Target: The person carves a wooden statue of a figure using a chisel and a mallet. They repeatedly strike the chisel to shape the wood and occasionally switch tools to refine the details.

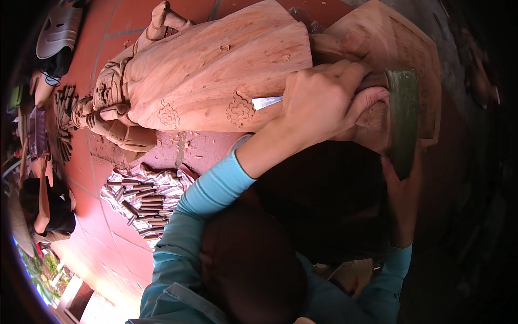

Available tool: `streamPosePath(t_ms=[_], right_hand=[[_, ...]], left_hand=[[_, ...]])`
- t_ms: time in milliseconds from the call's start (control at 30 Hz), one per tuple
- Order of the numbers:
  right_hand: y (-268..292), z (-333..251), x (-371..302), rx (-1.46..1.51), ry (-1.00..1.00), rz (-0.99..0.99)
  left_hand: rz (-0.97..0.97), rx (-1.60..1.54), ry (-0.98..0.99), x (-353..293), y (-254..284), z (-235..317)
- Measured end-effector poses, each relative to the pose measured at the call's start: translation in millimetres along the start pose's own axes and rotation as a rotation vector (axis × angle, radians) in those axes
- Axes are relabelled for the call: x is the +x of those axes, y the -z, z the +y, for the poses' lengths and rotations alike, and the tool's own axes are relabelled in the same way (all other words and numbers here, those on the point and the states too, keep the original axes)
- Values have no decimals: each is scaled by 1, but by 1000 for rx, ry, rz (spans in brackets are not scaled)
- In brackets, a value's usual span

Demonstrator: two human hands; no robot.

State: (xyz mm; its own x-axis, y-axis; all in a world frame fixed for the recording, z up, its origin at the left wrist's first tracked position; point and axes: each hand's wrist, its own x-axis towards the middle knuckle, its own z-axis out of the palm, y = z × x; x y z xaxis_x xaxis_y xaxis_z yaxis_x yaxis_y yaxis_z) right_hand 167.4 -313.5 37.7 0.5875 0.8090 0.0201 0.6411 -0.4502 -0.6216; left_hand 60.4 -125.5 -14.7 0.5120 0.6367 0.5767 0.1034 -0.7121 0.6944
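The left hand [321,102] is hiding the middle of the chisel [266,102]; the green block [403,119] is partly covering the right hand [402,202]. The far edge is clipping the wooden carving [216,70]. Leftward, a co-worker [51,208] is blurring.

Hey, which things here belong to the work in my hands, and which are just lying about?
In the work:
carved wooden figure
bladed tool in the left hand
green block in the right hand
probably the handled tools on the striped cloth

Seemingly just lying about:
loose wood shavings
pale plastic seat, upper left
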Motion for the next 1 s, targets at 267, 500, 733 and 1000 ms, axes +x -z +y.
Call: streamPosePath(t_ms=[267,500,733,1000], right_hand=[[6,-2,15,24,-63,-33],[3,-5,13,41,-21,-59],[0,-3,-11,265,-237,-3],[1,-5,-8,391,-292,-10]], left_hand=[[-17,83,30,4,0,-4],[135,-100,-18,8,8,0],[-50,7,-150,2,14,19],[11,38,-10,4,1,0]])
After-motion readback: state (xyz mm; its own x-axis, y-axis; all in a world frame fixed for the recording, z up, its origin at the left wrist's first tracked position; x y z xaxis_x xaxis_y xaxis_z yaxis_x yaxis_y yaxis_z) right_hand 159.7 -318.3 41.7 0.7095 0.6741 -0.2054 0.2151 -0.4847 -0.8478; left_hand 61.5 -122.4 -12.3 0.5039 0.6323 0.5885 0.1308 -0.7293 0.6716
